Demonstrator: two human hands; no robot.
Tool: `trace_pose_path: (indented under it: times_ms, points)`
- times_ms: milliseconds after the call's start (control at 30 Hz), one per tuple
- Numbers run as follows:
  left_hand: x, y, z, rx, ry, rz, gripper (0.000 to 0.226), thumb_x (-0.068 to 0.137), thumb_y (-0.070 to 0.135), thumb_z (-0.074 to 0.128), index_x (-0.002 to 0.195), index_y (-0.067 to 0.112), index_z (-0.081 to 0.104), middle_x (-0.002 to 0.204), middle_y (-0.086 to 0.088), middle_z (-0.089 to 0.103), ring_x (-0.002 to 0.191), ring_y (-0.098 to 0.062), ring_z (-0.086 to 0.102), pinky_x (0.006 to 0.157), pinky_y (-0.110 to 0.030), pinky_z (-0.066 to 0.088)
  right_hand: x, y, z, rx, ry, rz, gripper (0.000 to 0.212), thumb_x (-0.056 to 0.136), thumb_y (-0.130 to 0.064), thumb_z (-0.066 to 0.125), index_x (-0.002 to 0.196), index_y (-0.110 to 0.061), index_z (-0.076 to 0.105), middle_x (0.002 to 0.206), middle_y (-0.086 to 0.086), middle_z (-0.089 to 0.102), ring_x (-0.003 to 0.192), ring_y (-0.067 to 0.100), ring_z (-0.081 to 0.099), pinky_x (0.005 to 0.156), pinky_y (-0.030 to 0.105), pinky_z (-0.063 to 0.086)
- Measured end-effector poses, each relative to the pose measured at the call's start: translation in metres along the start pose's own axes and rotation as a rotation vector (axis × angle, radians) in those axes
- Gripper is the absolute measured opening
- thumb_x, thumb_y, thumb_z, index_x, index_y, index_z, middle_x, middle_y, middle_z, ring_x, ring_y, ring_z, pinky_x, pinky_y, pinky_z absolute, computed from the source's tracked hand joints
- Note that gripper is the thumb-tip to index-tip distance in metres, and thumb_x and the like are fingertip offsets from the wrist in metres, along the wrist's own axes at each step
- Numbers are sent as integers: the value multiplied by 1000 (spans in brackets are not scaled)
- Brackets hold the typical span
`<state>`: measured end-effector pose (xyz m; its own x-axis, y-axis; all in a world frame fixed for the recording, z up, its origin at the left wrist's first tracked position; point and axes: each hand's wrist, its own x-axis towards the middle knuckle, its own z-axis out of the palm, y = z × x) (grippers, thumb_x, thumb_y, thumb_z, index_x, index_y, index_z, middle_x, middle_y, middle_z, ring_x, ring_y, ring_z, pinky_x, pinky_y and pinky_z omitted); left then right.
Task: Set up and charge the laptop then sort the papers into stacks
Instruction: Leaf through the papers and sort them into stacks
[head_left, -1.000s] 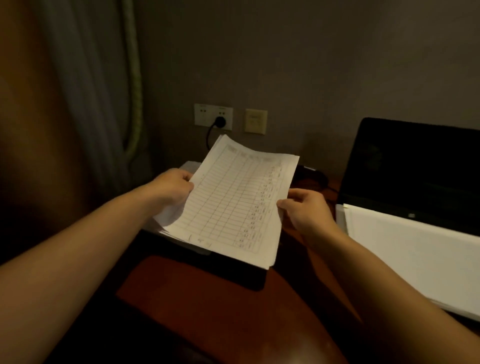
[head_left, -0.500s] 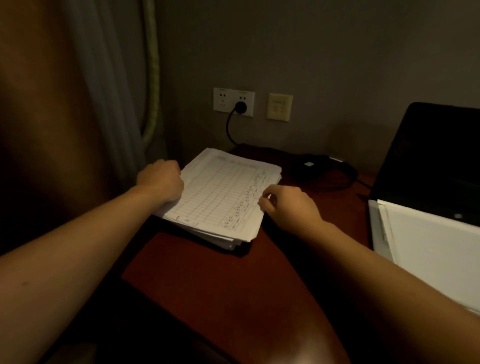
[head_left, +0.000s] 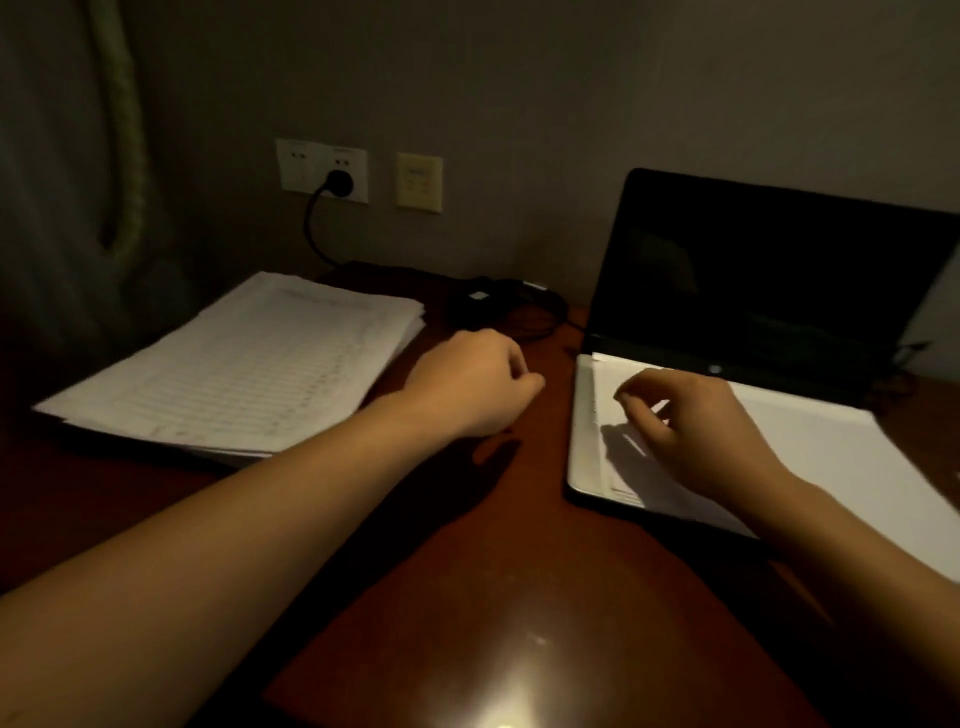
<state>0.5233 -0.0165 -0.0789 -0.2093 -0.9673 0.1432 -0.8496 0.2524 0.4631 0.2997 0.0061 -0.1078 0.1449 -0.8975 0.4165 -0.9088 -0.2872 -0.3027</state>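
Observation:
A stack of printed table sheets (head_left: 249, 364) lies flat on the left side of the dark red desk (head_left: 467, 597). At the right stands the open laptop (head_left: 753, 270), screen dark, with a second pile of white papers (head_left: 831, 467) lying over its keyboard. My left hand (head_left: 467, 384) hovers over the bare desk between stack and laptop, fingers loosely curled and holding nothing. My right hand (head_left: 696, 431) is over the left part of the papers on the laptop, fingers bent down towards the top sheet; no grip on it shows.
A black plug (head_left: 337, 183) sits in the white wall socket, and its cable runs down to the charger brick and coiled cord (head_left: 483, 306) behind my left hand. A beige wall plate (head_left: 418, 182) is beside the socket. A curtain (head_left: 78, 156) hangs at the left.
The sheets I held up have been laid on the left stack and let go. Both hands moved right, the right one onto the papers on the laptop. The view turned right.

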Motion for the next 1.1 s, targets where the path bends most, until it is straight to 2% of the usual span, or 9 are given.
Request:
trace_pose_path:
  times_ms: [100,267,400,500,567,767,867,967,1100]
  points:
    - [8,36,42,-7,-109,-20,42,93,65,54,113,29,62,100,7,65,90,-14,62,80,-37,55,-23,38,-10,-69,2,80,21,97,-29,57,107,-18,72,103,-2,71,85,12,59,74,25,45]
    - [17,49,79,99,-88,-129,92,79,87,46,137,17,46,130,-5,60,117,-29,58,97,-50,49,-40,50,-16,2,-25,121,31,96,-40,56,121,-24,66,111,-8,66,93,9,61,81,25,51]
    - [14,38,76,30,-102,-129,63,83,75,58,120,25,58,104,7,65,99,-19,62,89,-45,52,-43,38,-12,43,-153,26,49,94,-56,47,136,-31,53,134,-13,58,118,6,56,98,26,47]
    - [16,27,70,-221,-78,-166,31,87,52,72,100,24,66,90,7,67,83,-13,65,69,-34,56,-45,32,-13,57,-260,-29,64,86,-69,35,140,-38,46,142,-18,50,125,4,49,104,24,42]
    - [18,21,65,-368,-64,-177,23,88,43,74,89,19,73,87,1,73,82,-15,68,70,-38,58,-46,31,-15,86,-291,-69,69,82,-74,36,142,-41,43,144,-21,47,127,2,47,104,23,42]
    - [17,17,56,-529,-83,-195,38,99,45,59,90,13,77,82,1,76,77,-15,71,66,-28,51,-51,18,-17,-8,-227,-202,71,83,-74,50,143,-37,44,145,-15,49,129,9,48,104,27,42]
    - [18,17,56,-458,-35,-127,55,103,48,48,88,0,70,75,-12,70,69,-28,66,59,-32,41,-51,14,-15,-58,-206,-229,69,85,-74,38,141,-36,49,141,-14,53,124,10,54,99,25,46]
    - [16,17,56,-384,40,-85,58,103,49,47,84,-2,67,66,-5,62,59,-19,58,55,-31,36,-52,12,-12,-91,-217,-237,72,84,-77,30,141,-37,48,141,-15,53,123,9,53,97,25,46]
    - [14,21,51,-742,-67,-158,48,104,46,48,97,5,72,78,-5,71,70,-24,62,61,-31,40,-52,10,-9,-98,-93,-240,60,89,-66,43,132,-28,59,131,-7,63,113,16,62,89,28,51]
